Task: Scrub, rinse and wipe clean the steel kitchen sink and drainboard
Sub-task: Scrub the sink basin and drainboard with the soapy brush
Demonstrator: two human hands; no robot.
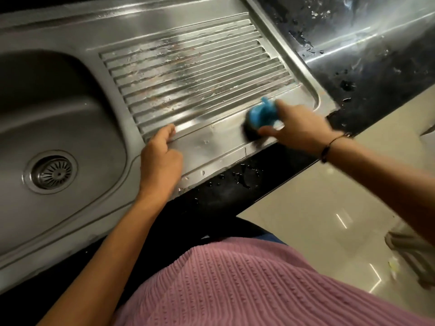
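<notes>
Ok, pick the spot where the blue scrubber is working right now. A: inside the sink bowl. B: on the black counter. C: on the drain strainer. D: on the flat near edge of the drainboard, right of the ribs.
D: the right hand holds the scrubber on the flat strip of the drainboard, just below the ribs, away from the bowl.

Left hand [160, 156] resting flat; right hand [299, 130] curled, gripping.
</notes>
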